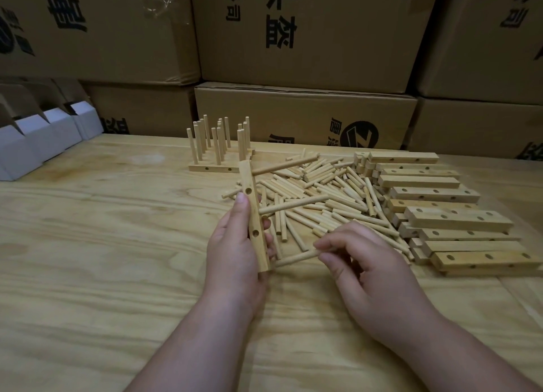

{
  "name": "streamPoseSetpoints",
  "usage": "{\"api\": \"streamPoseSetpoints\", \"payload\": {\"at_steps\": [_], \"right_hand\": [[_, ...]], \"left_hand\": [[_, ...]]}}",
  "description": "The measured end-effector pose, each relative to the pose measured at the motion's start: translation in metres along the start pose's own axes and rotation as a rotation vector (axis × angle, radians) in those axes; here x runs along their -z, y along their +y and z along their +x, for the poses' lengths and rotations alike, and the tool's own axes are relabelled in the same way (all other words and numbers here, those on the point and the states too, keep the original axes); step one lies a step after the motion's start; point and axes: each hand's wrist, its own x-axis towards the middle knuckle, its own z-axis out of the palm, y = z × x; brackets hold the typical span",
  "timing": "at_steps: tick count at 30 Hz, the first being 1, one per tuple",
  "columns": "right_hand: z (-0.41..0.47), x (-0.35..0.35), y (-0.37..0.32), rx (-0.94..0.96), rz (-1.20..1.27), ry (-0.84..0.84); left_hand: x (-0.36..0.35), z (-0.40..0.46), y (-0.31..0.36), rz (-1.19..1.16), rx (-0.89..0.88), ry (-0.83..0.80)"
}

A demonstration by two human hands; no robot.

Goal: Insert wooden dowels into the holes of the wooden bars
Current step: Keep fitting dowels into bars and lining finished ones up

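Observation:
My left hand grips a wooden bar held nearly upright above the table. Two dowels stick out of the bar to the right, an upper one and a middle one. My right hand pinches a third dowel whose left end meets the bar's lower end. A loose heap of dowels lies just behind my hands. Bars with holes are stacked in a row at the right.
Finished bars with upright dowels stand at the back centre of the plywood table. Grey and brown cardboard pieces sit at the back left. Large cardboard boxes wall off the far side.

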Motion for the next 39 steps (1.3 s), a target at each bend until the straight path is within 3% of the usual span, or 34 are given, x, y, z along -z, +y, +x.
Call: {"api": "streamPoseSetpoints", "payload": {"at_steps": [8,26,33,39], "right_hand": [[0.001,0.002,-0.005,0.058,0.046,0.155],[-0.001,0.0,-0.006,0.002,0.185,0.114],[0.0,0.001,-0.01,-0.086,0.248,0.132],[-0.001,0.002,-0.011,-0.308,0.41,0.092]], "left_hand": [[-0.002,-0.002,0.001,0.042,0.002,0.025],[-0.004,-0.002,0.001,0.056,-0.005,0.089],[-0.003,-0.002,0.0,0.074,-0.01,0.08],[-0.003,-0.002,0.0,0.089,0.005,0.067]]}}
